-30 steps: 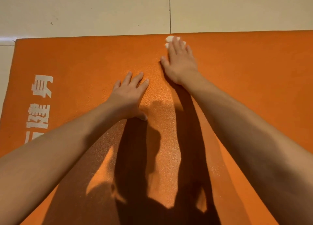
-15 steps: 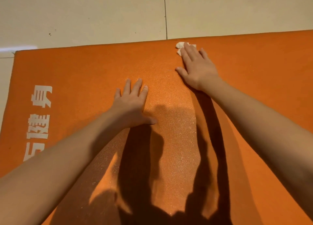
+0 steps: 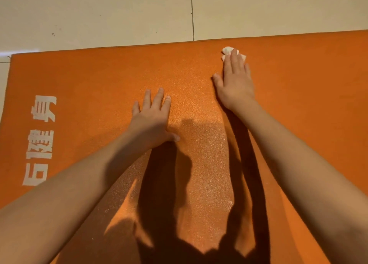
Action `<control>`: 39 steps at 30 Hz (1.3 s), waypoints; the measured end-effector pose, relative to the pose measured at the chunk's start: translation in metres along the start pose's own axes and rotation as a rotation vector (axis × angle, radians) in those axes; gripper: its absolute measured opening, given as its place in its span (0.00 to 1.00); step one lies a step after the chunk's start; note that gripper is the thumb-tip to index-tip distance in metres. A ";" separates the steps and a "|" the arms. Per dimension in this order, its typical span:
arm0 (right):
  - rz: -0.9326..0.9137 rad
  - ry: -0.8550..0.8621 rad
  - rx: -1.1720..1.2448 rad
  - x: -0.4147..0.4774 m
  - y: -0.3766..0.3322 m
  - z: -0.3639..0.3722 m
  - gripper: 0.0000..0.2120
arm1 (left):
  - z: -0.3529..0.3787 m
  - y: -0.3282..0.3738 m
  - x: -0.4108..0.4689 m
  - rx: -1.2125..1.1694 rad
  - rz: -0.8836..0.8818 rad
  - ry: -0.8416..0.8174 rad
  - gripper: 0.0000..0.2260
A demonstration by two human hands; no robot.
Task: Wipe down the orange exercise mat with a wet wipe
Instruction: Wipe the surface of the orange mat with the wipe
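Observation:
The orange exercise mat (image 3: pixel 103 80) fills most of the view, its far edge running along the tiled floor. My right hand (image 3: pixel 236 80) lies flat near that far edge, its straight fingers pressing a crumpled white wet wipe (image 3: pixel 227 50) onto the mat. Only the wipe's edges show past my fingertips. My left hand (image 3: pixel 153 116) rests flat on the mat with fingers spread, nearer to me and left of the right hand, holding nothing.
Pale floor tiles (image 3: pixel 119 15) lie beyond the mat's far edge. White printed characters (image 3: pixel 40 140) run along the mat's left side. A damp, shiny patch (image 3: pixel 207 154) and my arms' shadows sit between my forearms.
My right hand has slid the wipe to the right along the mat's far edge. My left hand has stayed planted in about the same spot.

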State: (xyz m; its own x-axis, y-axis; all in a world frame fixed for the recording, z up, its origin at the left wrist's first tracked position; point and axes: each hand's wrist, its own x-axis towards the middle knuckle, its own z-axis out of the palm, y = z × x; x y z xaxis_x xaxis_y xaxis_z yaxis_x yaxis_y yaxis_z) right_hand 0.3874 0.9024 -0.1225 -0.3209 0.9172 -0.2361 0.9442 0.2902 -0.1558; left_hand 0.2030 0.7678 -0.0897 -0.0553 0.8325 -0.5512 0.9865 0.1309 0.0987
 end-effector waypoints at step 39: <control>-0.362 -0.080 0.003 -0.136 0.009 0.035 0.39 | 0.032 0.004 -0.030 -0.052 0.080 0.105 0.36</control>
State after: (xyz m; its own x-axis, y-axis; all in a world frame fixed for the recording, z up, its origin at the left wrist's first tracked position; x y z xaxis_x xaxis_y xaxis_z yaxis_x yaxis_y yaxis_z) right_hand 0.4366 0.7710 -0.1251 -0.6390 0.7309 -0.2395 0.7682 0.5910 -0.2460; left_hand 0.2132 0.7262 -0.0988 0.0045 0.8929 -0.4503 0.9793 0.0872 0.1827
